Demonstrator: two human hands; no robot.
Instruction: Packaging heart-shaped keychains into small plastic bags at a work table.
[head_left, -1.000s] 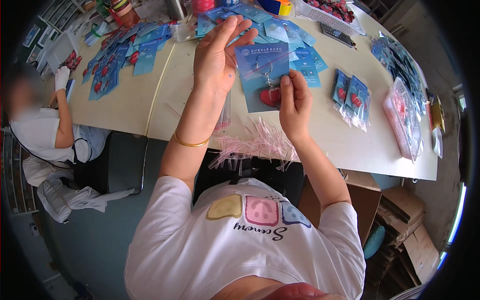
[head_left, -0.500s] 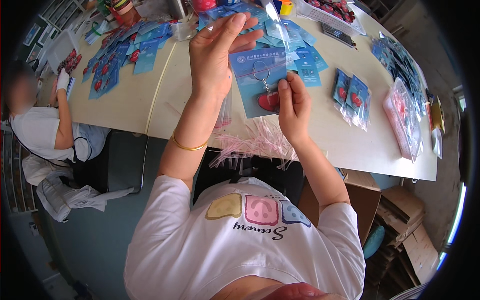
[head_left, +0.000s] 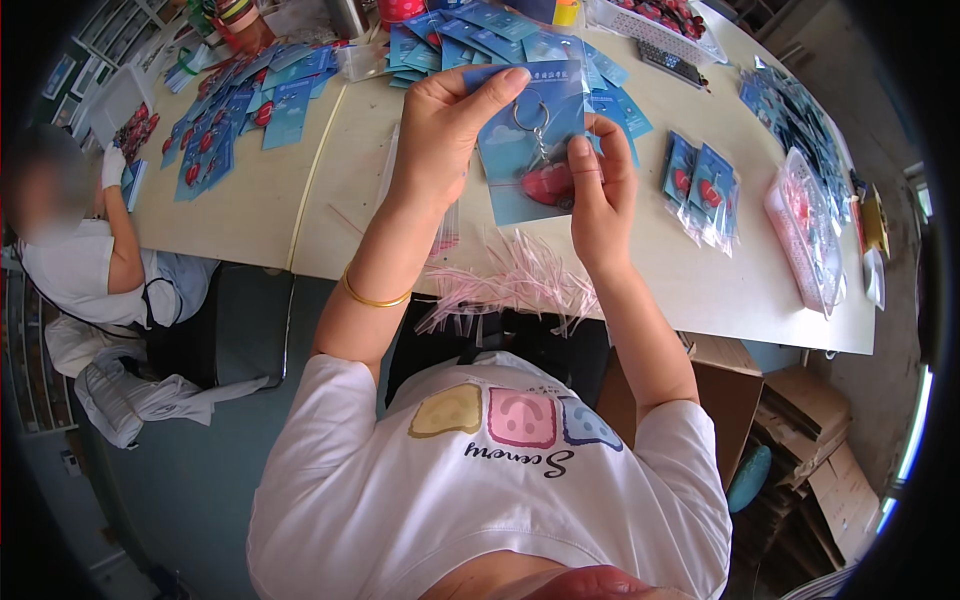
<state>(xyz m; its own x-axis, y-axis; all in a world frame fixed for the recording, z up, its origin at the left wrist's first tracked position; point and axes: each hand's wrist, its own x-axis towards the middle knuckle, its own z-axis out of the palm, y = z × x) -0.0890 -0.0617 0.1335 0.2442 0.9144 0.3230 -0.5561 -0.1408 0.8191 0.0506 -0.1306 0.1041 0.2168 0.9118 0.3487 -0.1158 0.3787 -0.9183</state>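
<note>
Up over the table I hold a blue printed card with a keychain on it. The keychain has a silver ring, a short chain and a red heart-shaped pendant. My left hand is closed on the card's upper left edge, thumb across its face. At the lower right edge, my right hand pinches the card beside the pendant. Clear plastic shows along the card's right side; I cannot tell how much of the card it covers. Pale pink strips lie at the table's near edge below.
Blue cards are piled beyond my hands, with more carrying red keychains at left. Bagged cards and a pink basket are at right. A white basket stands behind. A gloved co-worker sits at left.
My left hand has come down from the raised clear plastic to the card's upper edge. The card and my right hand have risen slightly and shifted right.
</note>
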